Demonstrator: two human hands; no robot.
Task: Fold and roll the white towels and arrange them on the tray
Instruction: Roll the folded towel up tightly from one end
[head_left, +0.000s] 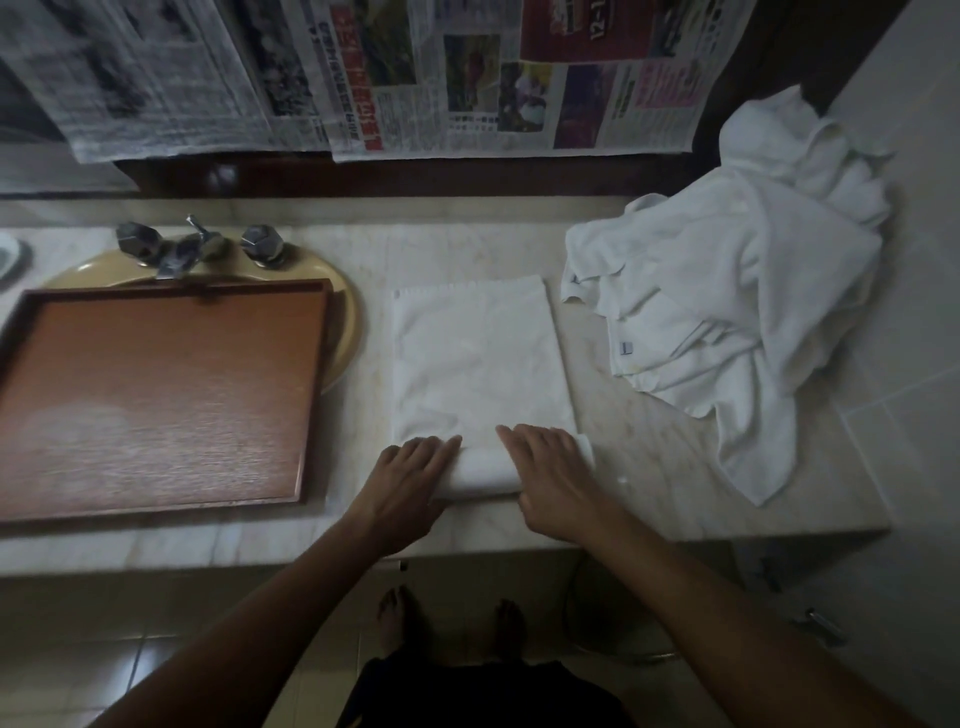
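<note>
White folded cloth towel (478, 358) on pale marble worktop (660, 467): left hand (410, 483) and right hand (550, 478) press flat-fingered on its rolled end.

L hand (413, 470) & R hand (550, 470) bare, forearms (291, 597) bare up to frame edge. Black garment (483, 693) at btm centre, loose-looking. Bare feet (397, 621) just above it.

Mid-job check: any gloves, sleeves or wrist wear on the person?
No gloves on the left hand or right hand. Both forearms are bare to the frame edge, no sleeves in view. No watch or bracelet shows; no rings seen in the dim light.
</note>
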